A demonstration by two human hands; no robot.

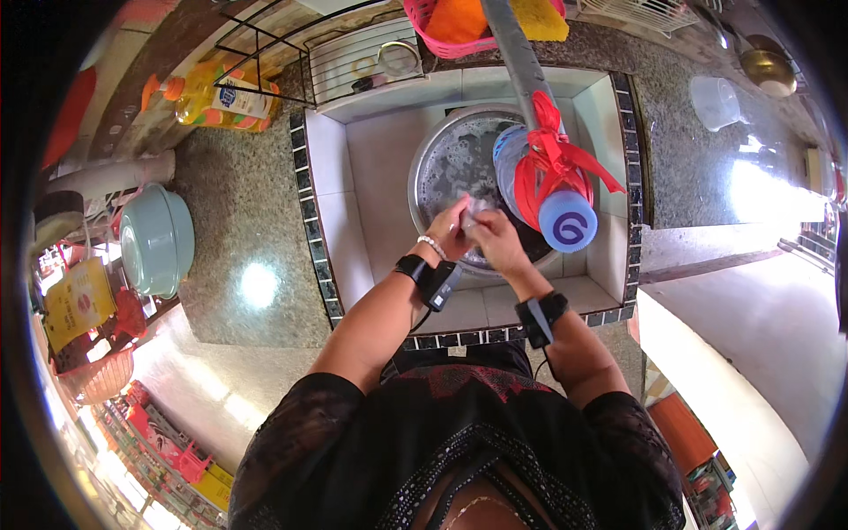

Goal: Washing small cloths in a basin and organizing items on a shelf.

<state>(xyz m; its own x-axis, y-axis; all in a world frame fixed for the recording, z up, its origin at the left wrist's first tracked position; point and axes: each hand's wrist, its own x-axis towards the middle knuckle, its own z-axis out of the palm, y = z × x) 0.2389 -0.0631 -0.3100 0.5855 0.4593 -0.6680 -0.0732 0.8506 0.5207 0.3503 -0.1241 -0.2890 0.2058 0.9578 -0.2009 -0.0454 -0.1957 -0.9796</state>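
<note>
My left hand [452,232] and my right hand [495,240] meet over the near part of a round metal basin [415,179] of foamy water. Between their fingers is a small whitish, partly see-through thing [474,211], too blurred to name. A beaded bracelet is on my left wrist, and a black strap with a device is on each forearm. The basin stands in a tiled sink [377,165]. Just right of my hands, a plastic bottle [511,156] with a blue cap hangs at the end of a grey pipe, tied with red ribbon, partly covering the basin.
A yellow pump bottle [228,99] lies behind left, beside a black wire rack [265,40] and a strainer [398,58]. A pink basket [457,48] with cloths is behind the sink. A pale blue-green tub [156,240] sits left; a clear plastic container [714,103] is right.
</note>
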